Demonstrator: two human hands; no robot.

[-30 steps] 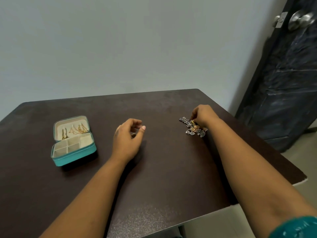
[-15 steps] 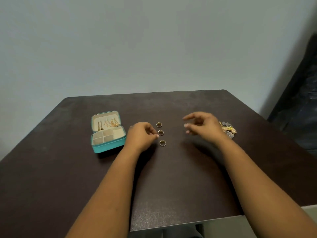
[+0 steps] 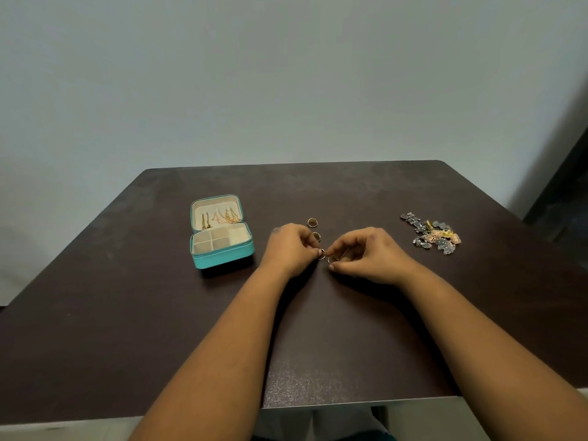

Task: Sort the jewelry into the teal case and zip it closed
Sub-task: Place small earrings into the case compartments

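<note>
Head view: dark brown table (image 3: 159,313) against plain grey wall (image 3: 254,74)

Four gold rings (image 3: 313,222); one open teal case (image 3: 222,258); one heap of jewelry (image 3: 433,233) at three o'clock; two hands.

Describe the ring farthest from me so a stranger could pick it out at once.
On the dark brown table, look just right of the open teal zip case, above the left hand. The small gold ring lies there alone on the bare tabletop. Unlike the gold ring just below it, beside the fingers, and the ones pinched between the hands, nothing touches it.
</note>
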